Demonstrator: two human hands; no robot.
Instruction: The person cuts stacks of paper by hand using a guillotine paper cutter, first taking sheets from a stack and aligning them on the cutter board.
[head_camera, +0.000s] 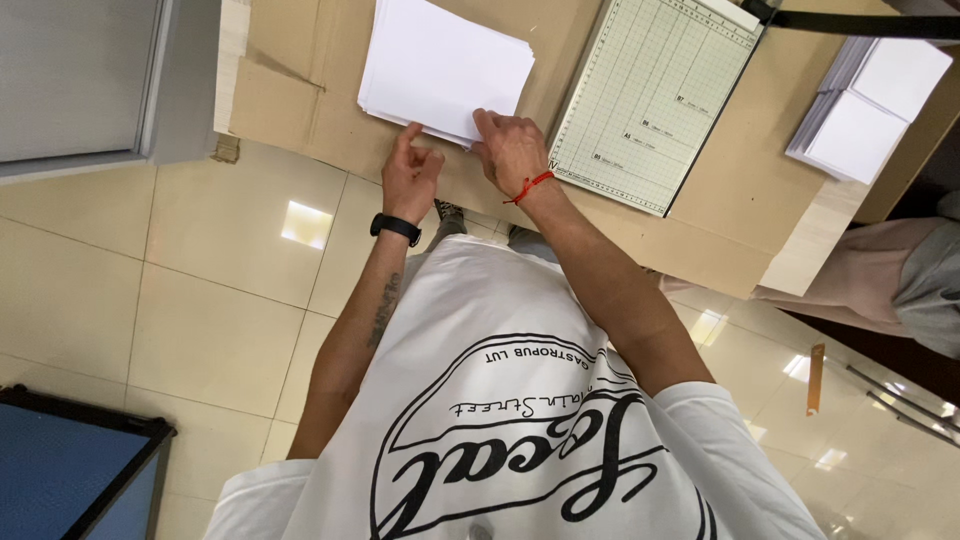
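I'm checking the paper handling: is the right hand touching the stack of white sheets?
Touching. The head view shows the right hand with its fingertips pressed on the near edge of the white paper stack.

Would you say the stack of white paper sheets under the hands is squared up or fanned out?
Slightly fanned out: the stack of white paper sheets shows offset edges near the left hand and right hand.

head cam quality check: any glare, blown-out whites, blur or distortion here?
Head view: ceiling-light glare patches on the glossy floor tiles; the white paper stack is near blown out, sheet edges faint; the second paper stack likewise. Left hand and right hand are sharp, no motion blur. Cutting mat grid is legible. Wide-angle stretch at the frame edges, steep top-down perspective.
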